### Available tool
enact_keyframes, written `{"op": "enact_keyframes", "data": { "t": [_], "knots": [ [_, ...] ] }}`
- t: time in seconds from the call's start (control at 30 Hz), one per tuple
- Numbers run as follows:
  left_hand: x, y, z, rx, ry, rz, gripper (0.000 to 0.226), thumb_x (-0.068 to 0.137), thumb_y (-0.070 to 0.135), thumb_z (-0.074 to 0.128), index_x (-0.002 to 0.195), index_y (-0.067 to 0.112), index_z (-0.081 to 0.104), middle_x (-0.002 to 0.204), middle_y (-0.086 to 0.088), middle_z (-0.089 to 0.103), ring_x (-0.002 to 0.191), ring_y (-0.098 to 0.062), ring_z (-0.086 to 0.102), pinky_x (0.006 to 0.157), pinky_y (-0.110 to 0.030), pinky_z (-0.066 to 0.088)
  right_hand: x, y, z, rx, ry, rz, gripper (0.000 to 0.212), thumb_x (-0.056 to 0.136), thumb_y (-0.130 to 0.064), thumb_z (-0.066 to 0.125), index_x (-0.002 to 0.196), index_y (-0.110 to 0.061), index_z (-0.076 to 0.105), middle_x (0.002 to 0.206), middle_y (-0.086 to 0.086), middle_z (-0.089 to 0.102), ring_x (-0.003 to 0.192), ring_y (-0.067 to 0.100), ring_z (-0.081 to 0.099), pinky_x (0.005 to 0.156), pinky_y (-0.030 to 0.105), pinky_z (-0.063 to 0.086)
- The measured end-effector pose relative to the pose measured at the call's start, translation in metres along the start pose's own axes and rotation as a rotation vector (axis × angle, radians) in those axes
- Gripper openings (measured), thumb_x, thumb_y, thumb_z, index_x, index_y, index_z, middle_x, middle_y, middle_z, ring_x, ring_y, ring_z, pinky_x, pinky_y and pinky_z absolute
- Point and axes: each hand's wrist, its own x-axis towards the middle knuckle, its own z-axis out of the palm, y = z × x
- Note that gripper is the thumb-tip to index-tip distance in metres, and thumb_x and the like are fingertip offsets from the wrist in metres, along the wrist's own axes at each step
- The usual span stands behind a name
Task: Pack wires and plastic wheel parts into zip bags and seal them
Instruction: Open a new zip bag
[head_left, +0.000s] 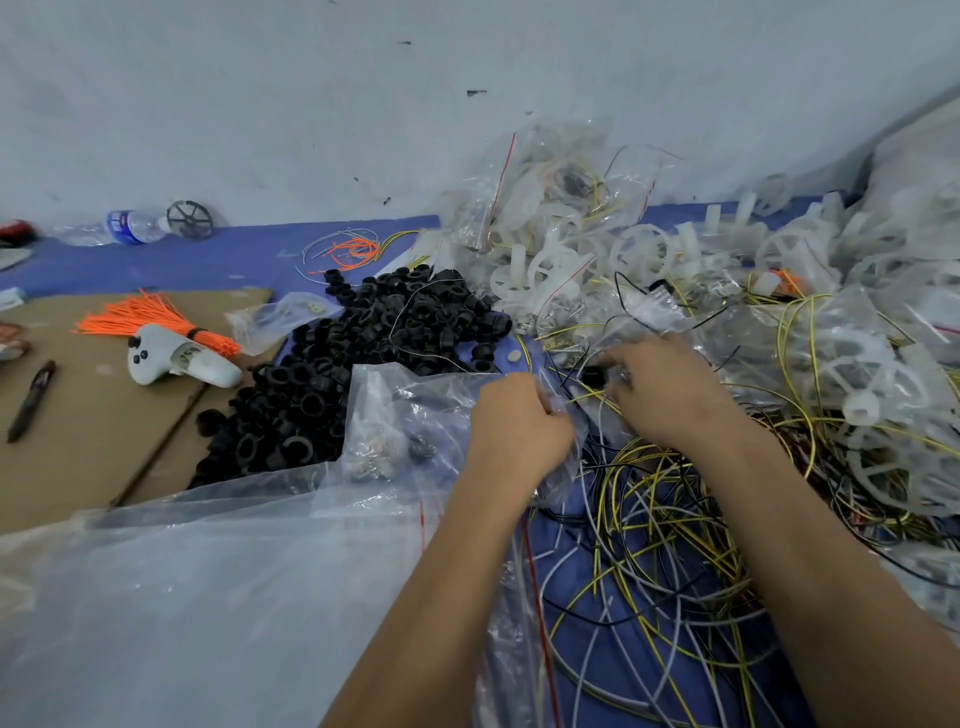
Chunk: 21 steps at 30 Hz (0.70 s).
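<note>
My left hand (514, 421) grips the mouth of a small clear zip bag (569, 452) at the middle of the view. My right hand (670, 389) is just to its right, fingers curled round a small black ring part (592, 375) and some thin wires at the bag's opening. A tangle of yellow, grey and black wires (660, 545) lies under and in front of both hands. White plastic wheels (550, 270) are heaped behind, and a pile of black ring parts (363, 353) lies to the left.
Filled zip bags (561, 182) are stacked against the wall at the back. A large clear plastic sheet (208, 597) covers the near left. On the cardboard (78, 415) at left lie orange ties (150, 317), a white controller (176, 358) and a pen (31, 400). A water bottle (124, 226) lies far left.
</note>
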Motion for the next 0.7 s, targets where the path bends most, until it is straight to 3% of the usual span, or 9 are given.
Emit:
{"op": "enact_keyframes", "data": {
  "t": [0.07,0.13,0.27,0.37,0.43,0.5,0.57,0.7],
  "knots": [
    [0.000,0.000,-0.002,-0.026,-0.014,-0.012,0.011,0.085,0.010,0.063,0.086,-0.001,0.068,0.084,-0.015,0.071,0.077,-0.028,0.067,0.062,-0.037,0.052,0.000,0.005,-0.002,0.006,-0.003,0.063,0.021,0.096,-0.020,0.055,0.107,-0.020,0.072,0.112,0.010,0.071,0.108,0.033,0.059,0.098,0.040,0.047],
    [0.000,0.000,-0.003,-0.057,-0.014,-0.013,0.008,0.085,0.009,0.062,0.083,0.002,0.066,0.082,-0.013,0.070,0.073,-0.025,0.065,0.057,-0.033,0.049,-0.001,0.009,-0.009,0.056,-0.014,0.139,0.023,0.094,-0.016,0.060,0.111,-0.019,0.075,0.109,0.011,0.074,0.101,0.031,0.065,0.092,0.040,0.054],
    [0.003,-0.001,-0.005,-0.100,0.018,-0.001,0.007,0.088,0.012,0.064,0.084,0.007,0.065,0.080,-0.009,0.069,0.069,-0.018,0.063,0.059,-0.031,0.050,-0.005,0.015,-0.022,0.212,-0.003,0.085,0.038,0.087,-0.012,0.074,0.124,-0.015,0.071,0.123,0.006,0.071,0.113,0.021,0.065,0.099,0.031,0.049],
    [0.004,-0.002,-0.005,-0.085,-0.011,0.005,0.005,0.087,0.015,0.069,0.084,0.013,0.065,0.083,-0.003,0.068,0.075,-0.018,0.066,0.063,-0.030,0.052,-0.009,0.016,-0.043,0.315,-0.018,-0.102,0.019,0.081,-0.009,0.078,0.092,-0.025,0.077,0.086,-0.007,0.076,0.078,-0.002,0.068,0.077,0.018,0.055],
    [0.004,-0.002,-0.005,-0.073,-0.003,0.013,0.008,0.085,0.012,0.070,0.083,0.014,0.063,0.082,-0.003,0.068,0.075,-0.020,0.066,0.063,-0.032,0.053,-0.011,0.018,-0.055,0.298,-0.209,-0.161,0.022,0.080,-0.009,0.078,0.082,-0.031,0.076,0.071,-0.012,0.074,0.067,-0.005,0.067,0.067,0.018,0.054],
    [0.003,-0.003,-0.006,-0.071,0.030,0.020,0.011,0.082,0.009,0.071,0.084,0.014,0.061,0.081,-0.003,0.066,0.074,-0.022,0.065,0.064,-0.035,0.053,-0.014,0.017,-0.057,0.224,-0.444,-0.166,0.026,0.080,-0.009,0.078,0.096,-0.029,0.076,0.080,-0.013,0.076,0.074,-0.003,0.070,0.077,0.028,0.057],
    [0.005,-0.004,-0.009,-0.069,0.078,0.020,0.018,0.080,0.004,0.071,0.084,0.017,0.058,0.081,0.001,0.063,0.071,-0.015,0.060,0.058,-0.027,0.048,-0.017,0.017,-0.053,0.161,-0.555,-0.147,0.035,0.078,-0.009,0.081,0.108,-0.026,0.074,0.094,-0.008,0.076,0.082,0.002,0.070,0.082,0.033,0.058],
    [0.006,-0.004,-0.014,-0.083,0.121,0.035,0.031,0.079,0.000,0.071,0.081,0.025,0.054,0.078,0.010,0.058,0.069,-0.002,0.054,0.056,-0.018,0.039,-0.017,0.015,-0.048,0.084,-0.545,-0.132,0.037,0.073,-0.018,0.087,0.105,-0.031,0.073,0.096,-0.009,0.065,0.079,0.005,0.061,0.064,0.023,0.043]
  ]
}}
